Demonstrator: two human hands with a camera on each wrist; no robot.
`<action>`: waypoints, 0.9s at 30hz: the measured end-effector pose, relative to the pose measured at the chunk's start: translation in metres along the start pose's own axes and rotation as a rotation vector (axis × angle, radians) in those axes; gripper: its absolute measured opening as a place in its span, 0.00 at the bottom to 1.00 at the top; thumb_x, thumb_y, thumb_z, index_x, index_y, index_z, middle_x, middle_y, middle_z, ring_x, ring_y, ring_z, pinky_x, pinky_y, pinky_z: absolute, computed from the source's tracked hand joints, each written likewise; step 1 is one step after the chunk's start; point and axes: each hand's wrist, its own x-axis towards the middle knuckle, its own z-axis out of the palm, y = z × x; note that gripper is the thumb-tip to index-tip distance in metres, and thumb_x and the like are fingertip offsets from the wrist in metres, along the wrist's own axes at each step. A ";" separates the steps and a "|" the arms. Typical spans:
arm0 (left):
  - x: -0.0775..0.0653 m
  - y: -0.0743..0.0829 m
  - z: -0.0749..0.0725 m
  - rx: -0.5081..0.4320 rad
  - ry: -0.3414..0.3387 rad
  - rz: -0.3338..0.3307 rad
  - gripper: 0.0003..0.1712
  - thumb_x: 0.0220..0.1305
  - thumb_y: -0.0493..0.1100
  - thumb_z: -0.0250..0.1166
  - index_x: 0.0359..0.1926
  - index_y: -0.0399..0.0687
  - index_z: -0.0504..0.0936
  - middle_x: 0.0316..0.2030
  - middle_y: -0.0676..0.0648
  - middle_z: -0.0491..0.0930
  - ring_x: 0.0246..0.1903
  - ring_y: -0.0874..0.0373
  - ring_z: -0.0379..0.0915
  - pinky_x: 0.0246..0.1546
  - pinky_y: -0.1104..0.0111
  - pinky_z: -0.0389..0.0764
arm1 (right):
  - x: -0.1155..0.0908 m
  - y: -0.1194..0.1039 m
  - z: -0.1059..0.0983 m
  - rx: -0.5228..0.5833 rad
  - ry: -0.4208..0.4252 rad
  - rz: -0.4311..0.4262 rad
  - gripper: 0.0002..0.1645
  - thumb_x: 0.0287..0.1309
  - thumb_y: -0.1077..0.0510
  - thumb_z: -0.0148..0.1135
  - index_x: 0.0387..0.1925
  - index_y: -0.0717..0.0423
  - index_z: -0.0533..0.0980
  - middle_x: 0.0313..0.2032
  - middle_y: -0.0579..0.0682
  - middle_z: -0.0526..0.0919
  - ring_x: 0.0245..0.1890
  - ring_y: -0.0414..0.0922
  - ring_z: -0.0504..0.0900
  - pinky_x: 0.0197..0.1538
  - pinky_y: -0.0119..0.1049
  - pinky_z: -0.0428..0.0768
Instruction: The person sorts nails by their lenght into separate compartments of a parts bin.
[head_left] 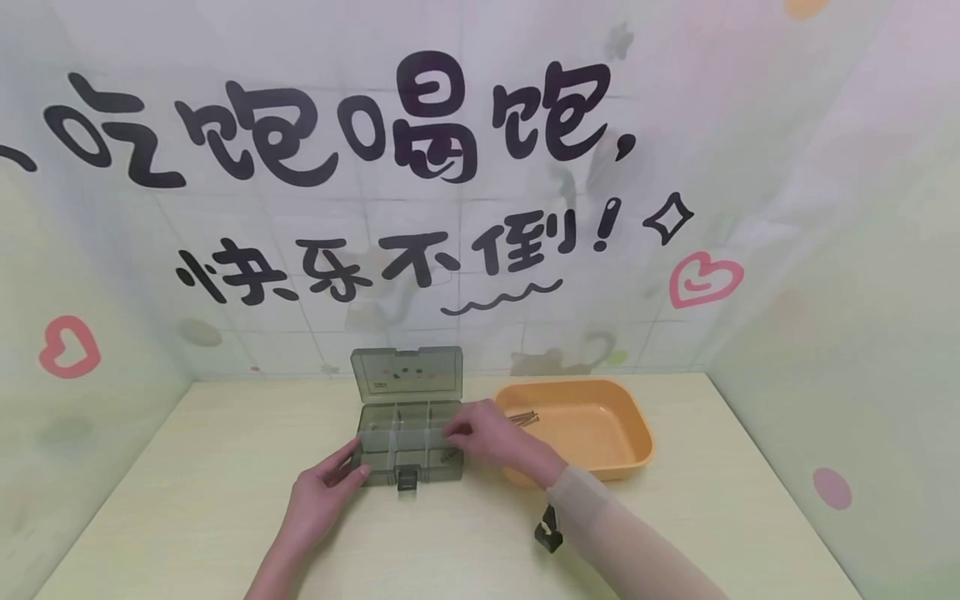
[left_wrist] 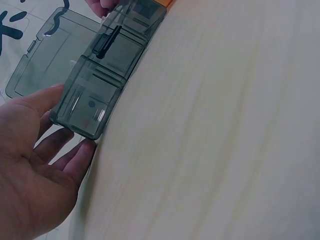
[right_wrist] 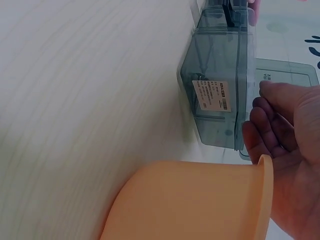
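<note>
A translucent grey-green compartment box (head_left: 408, 477) stands on the table with its lid (head_left: 408, 375) raised at the back. My left hand (head_left: 318, 500) grips the box's left end, thumb at the rim and fingers against the end wall in the left wrist view. Over the right-hand compartments is my right hand (head_left: 487, 429), fingers curled, thumb tip close to the index finger. Whether it pinches anything small cannot be made out. Small dark metal pieces (head_left: 450, 456) lie in the front right compartment. Several nails or screws (head_left: 525, 419) lie in the orange tray (head_left: 637, 450), partly behind the right hand.
The tray stands just right of the box, under the right forearm. A black clip-like part (head_left: 550, 533) shows beside the right sleeve (head_left: 592, 500). A printed backdrop (head_left: 487, 333) rises behind the pale wooden table (head_left: 187, 533), with side panels left and right.
</note>
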 end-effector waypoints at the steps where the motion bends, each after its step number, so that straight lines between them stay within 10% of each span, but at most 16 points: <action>1: 0.000 0.000 0.000 0.000 0.000 -0.002 0.34 0.72 0.47 0.67 0.75 0.45 0.69 0.70 0.34 0.66 0.65 0.38 0.71 0.62 0.53 0.76 | -0.001 0.000 0.000 0.022 -0.002 0.018 0.08 0.65 0.65 0.68 0.44 0.61 0.87 0.40 0.48 0.88 0.41 0.39 0.84 0.45 0.25 0.83; 10: -0.002 0.000 0.000 0.005 0.005 -0.003 0.35 0.72 0.49 0.68 0.74 0.44 0.69 0.69 0.33 0.68 0.64 0.37 0.71 0.61 0.52 0.76 | -0.012 0.008 -0.007 0.298 0.065 0.111 0.12 0.66 0.64 0.67 0.49 0.63 0.85 0.44 0.48 0.87 0.44 0.41 0.84 0.51 0.31 0.84; 27: 0.001 0.000 0.001 0.000 -0.006 -0.026 0.34 0.73 0.49 0.66 0.75 0.47 0.68 0.72 0.35 0.65 0.66 0.39 0.69 0.63 0.53 0.75 | -0.024 0.041 -0.040 0.250 0.217 0.154 0.10 0.66 0.62 0.68 0.45 0.64 0.86 0.41 0.52 0.89 0.40 0.44 0.86 0.44 0.35 0.87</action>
